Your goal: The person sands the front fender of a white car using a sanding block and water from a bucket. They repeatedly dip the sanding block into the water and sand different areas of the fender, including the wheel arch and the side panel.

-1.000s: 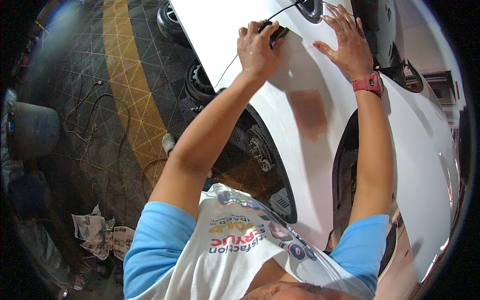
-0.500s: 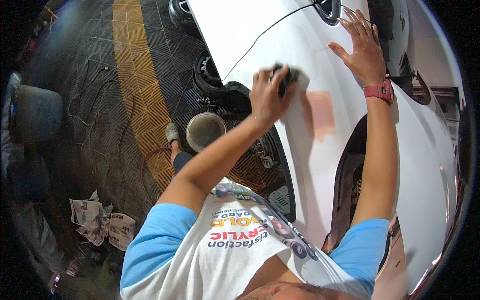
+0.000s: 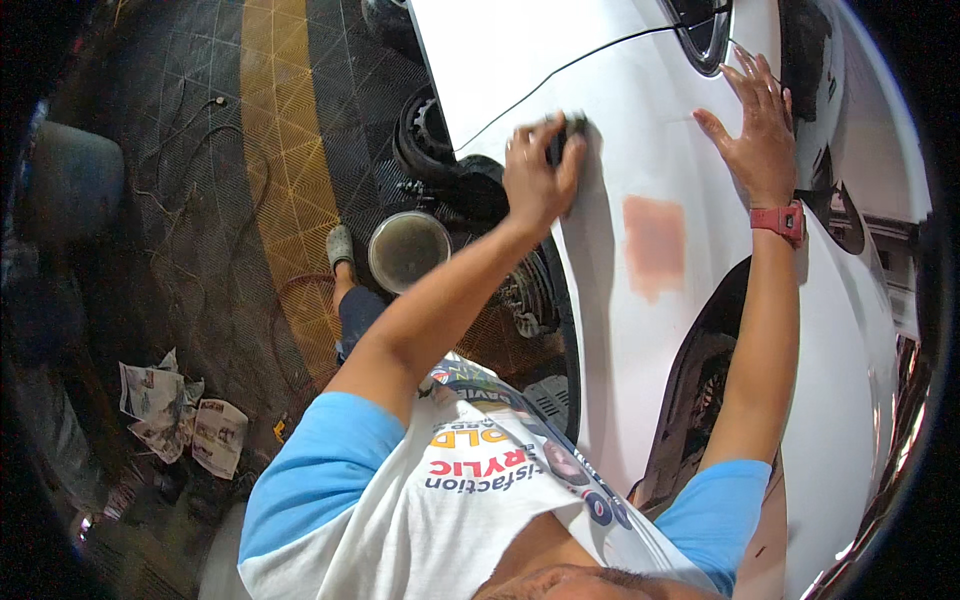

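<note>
My left hand (image 3: 538, 175) grips a dark block (image 3: 556, 148), blurred, part-hidden between thumb and fingers, at the car panel (image 3: 640, 120). Right hand (image 3: 762, 150) splayed beside headlight-shaped opening's tip, grasping nothing; palm hidden.

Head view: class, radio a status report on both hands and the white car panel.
Left hand gripping dark block, blurred, at glossy white car panel. Right hand spread on panel. Pinkish-brown squarish patch covered by neither hand.
</note>
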A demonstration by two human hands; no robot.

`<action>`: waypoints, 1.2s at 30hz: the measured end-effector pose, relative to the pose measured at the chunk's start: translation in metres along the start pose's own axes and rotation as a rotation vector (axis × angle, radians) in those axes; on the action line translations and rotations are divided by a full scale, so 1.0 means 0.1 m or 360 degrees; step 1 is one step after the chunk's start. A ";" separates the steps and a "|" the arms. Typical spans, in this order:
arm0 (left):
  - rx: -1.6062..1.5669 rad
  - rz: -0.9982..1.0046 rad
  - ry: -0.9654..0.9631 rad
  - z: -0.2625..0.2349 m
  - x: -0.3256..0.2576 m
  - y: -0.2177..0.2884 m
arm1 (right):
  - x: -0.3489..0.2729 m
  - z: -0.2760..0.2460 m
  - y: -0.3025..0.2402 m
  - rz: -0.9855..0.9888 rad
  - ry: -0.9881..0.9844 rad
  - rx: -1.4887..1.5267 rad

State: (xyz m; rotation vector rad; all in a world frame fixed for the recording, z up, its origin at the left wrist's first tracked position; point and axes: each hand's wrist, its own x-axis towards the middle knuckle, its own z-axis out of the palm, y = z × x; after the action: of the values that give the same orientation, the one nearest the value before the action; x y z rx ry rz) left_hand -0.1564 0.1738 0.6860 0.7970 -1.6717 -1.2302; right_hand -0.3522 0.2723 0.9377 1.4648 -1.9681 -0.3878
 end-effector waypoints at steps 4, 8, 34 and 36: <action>-0.0278 -0.0614 -0.0052 0.10 0.47 -0.30 | 0.07 -0.03 -0.03 -0.0036 0.0006 0.0039; -0.0018 -0.0261 -0.0079 0.00 -0.40 -0.10 | -0.02 -0.04 -0.02 -0.0004 -0.0035 0.0014; -0.0369 -0.0586 -0.0088 0.05 0.54 -0.22 | 0.05 -0.08 -0.07 -0.0034 -0.0038 -0.0022; -0.0492 -0.0655 -0.0116 0.05 0.56 -0.22 | 0.06 -0.09 -0.08 -0.0034 -0.0035 -0.0020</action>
State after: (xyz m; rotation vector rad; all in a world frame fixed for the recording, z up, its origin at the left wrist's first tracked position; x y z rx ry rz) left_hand -0.1834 0.1205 0.6804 0.9366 -1.3614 -1.7704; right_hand -0.3411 0.2653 0.9414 1.4804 -1.9651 -0.4264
